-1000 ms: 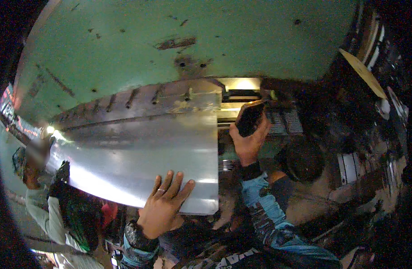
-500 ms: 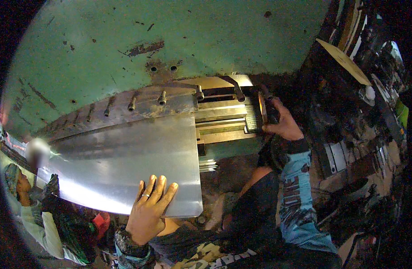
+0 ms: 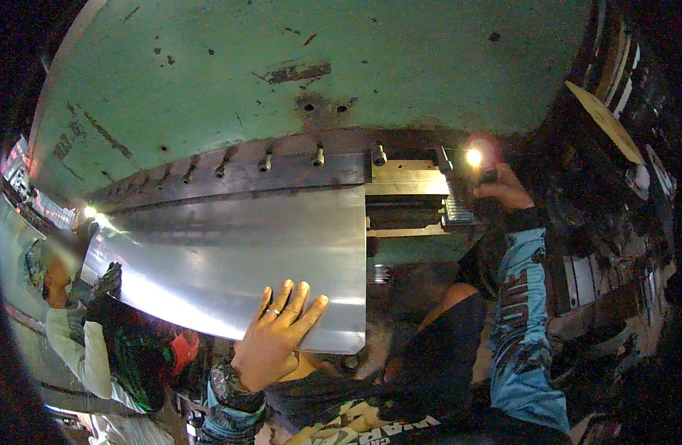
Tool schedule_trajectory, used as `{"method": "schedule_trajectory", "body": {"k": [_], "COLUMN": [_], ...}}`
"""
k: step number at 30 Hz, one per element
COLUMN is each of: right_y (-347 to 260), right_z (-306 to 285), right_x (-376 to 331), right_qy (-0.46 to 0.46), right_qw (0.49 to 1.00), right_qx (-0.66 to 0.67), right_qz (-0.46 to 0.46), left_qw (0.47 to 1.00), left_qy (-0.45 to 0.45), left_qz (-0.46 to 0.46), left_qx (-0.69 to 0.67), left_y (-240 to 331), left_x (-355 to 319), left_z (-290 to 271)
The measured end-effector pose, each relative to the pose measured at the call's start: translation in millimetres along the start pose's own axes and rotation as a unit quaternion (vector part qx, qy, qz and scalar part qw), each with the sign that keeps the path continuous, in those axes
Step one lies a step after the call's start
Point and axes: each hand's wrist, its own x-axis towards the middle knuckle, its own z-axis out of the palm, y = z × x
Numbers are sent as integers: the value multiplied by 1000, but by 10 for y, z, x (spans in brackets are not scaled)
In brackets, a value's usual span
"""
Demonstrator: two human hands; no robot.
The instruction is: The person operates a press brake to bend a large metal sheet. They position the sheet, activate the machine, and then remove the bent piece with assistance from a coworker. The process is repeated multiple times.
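My left hand (image 3: 280, 337) lies with its fingers spread on the near right part of a large shiny metal sheet (image 3: 237, 252), its palm toward the sheet. The sheet's far edge lies along the dark bolted clamping bar (image 3: 289, 172) under a green machine beam (image 3: 400, 67). At the sheet's right, my right hand (image 3: 508, 189) is closed around a small lit lamp (image 3: 474, 157). Glare and shadow hide the lamp's body. Its light falls on the bare metal rails (image 3: 408, 182) of the machine beyond the sheet's right edge.
A co-worker in a dark glove (image 3: 109, 280) is by the sheet's left end, where another bright light (image 3: 90, 213) shines. Several bolts (image 3: 319, 156) stick out along the clamping bar. A tan board (image 3: 604, 119) leans at the far right.
My right hand has turned the lamp so its bright light now faces me. The view has shifted, so the sheet and machine appear farther right. My left hand keeps its place on the sheet.
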Motion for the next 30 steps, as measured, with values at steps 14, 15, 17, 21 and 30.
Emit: {"method": "schedule_trajectory", "body": {"k": [14,15,17,21,30], "right_y": [255,213,152,297,1448], "right_z": [140,156,208,183,68], "right_x": [140,108,48,-251,-442], "right_qy": [36,26,13,240,419], "right_qw": [995,996,1000,970,889], "right_qx": [-91,-85,-27,21,115], "right_qz": [-2,-11,8,19,144], "left_qw": [1000,1000,1000,1000,1000], "left_qy": [-9,-11,-11,-3,16], "left_qz": [-2,-3,-9,-12,-5], "left_qx": [-17,-17,-10,-6,8], "left_y": [28,27,30,38,19], "left_x": [22,17,6,-5,-5], "left_z": [-53,-46,-32,-9,39]}}
